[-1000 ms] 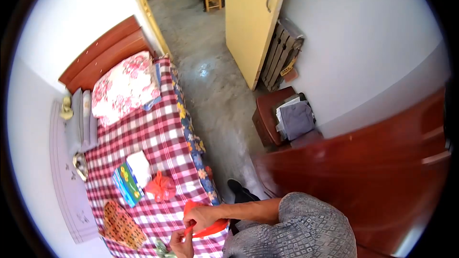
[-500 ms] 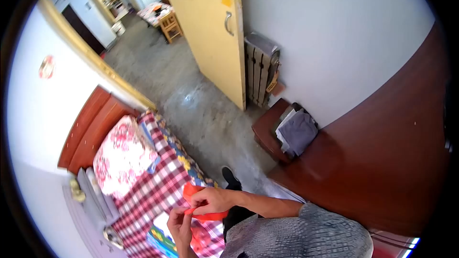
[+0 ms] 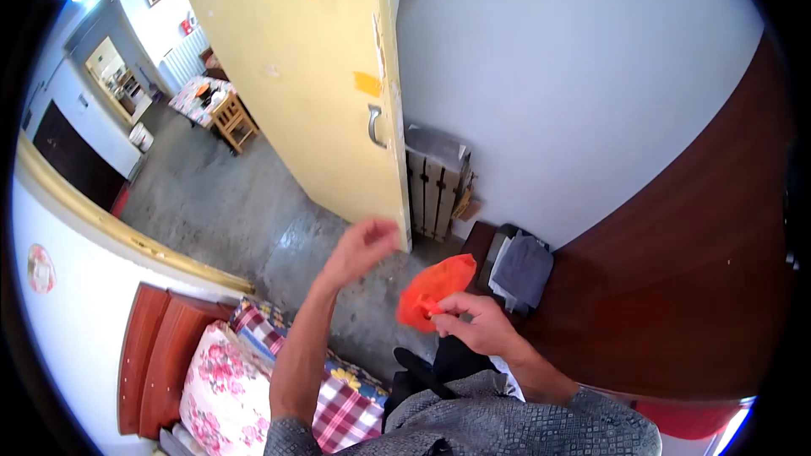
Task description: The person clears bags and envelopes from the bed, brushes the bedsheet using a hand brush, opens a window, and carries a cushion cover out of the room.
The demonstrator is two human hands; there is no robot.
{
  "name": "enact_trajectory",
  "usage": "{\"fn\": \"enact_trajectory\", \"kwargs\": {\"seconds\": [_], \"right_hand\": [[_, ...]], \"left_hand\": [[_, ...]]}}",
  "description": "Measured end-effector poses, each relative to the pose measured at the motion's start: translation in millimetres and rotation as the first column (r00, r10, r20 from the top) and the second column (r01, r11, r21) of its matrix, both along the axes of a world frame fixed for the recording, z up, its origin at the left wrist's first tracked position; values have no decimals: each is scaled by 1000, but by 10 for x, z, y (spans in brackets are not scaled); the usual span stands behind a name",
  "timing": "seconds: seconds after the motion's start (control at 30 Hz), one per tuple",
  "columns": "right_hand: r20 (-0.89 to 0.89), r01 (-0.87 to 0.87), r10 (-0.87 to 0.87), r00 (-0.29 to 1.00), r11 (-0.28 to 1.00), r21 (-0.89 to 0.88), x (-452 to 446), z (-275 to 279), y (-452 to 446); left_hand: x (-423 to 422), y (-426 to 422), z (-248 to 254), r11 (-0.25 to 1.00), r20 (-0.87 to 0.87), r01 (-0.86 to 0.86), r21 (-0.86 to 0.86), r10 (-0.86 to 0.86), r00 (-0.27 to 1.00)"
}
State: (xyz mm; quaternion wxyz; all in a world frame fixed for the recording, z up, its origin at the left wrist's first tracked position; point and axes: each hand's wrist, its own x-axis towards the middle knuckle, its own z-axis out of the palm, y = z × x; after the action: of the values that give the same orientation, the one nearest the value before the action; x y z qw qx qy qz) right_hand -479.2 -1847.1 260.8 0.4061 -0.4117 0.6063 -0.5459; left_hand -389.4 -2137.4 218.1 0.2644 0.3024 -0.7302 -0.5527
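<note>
A thin orange-red plastic bag [image 3: 437, 285] hangs above the floor, bunched where it is pinched. My right hand [image 3: 483, 326] grips this bunched part between thumb and fingertips. To the left and higher up, my left hand [image 3: 361, 253] is raised in front of the door's lower edge, apart from the bag. Its fingers are loosely curved and somewhat blurred, with a gap to the thumb and nothing seen between them.
A yellow door [image 3: 312, 76] stands ajar ahead. A bed with a floral pillow [image 3: 224, 388] is at the lower left. On the right are a dark wooden surface [image 3: 642, 312] and folded grey cloth [image 3: 524, 270] on a low brown piece of furniture.
Both hands were together on the bag over the bed. My left hand has let go and risen; my right hand has carried the bag right, over the floor. The view has turned.
</note>
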Motion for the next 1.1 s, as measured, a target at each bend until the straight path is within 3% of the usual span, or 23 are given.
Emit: {"fn": "enact_trajectory", "kwargs": {"seconds": [0.1,0.17,0.2,0.27,0.57,0.63,0.83,0.93,1.03,1.1], "right_hand": [[-48,59,-64,997,992,-114,-249,74,-368],[55,200,-193,980,957,-209,-379,144,-610],[58,201,-193,980,953,-227,-460,169,-676],[43,241,-240,970,925,-294,-705,199,-763],[147,213,-172,974,917,-339,-1437,305,-1321],[264,189,-102,959,924,-333,-1454,336,-1482],[337,73,70,939,916,-395,-1578,461,-1932],[463,129,49,885,930,-344,-1479,520,-2179],[462,120,63,885,927,-356,-1570,490,-2662],[443,126,40,896,932,-339,-1136,642,-2458]], "left_hand": [[-557,-583,-14,988,-80,-85,-132,75,994],[-819,-928,-82,921,-100,-276,-274,258,961],[-903,-1040,-164,916,-106,-275,-291,255,961],[-1013,-1148,-328,970,-85,-190,-150,178,980],[-940,-1298,-36,993,-88,-26,111,36,995],[-808,-1370,-47,991,-70,-26,133,35,997],[1,-1200,-153,980,-92,-143,140,157,983],[543,-1085,-137,961,-100,-212,178,232,968],[877,-1116,-85,917,-98,-322,237,352,931],[1525,-778,-83,884,-118,-388,261,428,896]]}}
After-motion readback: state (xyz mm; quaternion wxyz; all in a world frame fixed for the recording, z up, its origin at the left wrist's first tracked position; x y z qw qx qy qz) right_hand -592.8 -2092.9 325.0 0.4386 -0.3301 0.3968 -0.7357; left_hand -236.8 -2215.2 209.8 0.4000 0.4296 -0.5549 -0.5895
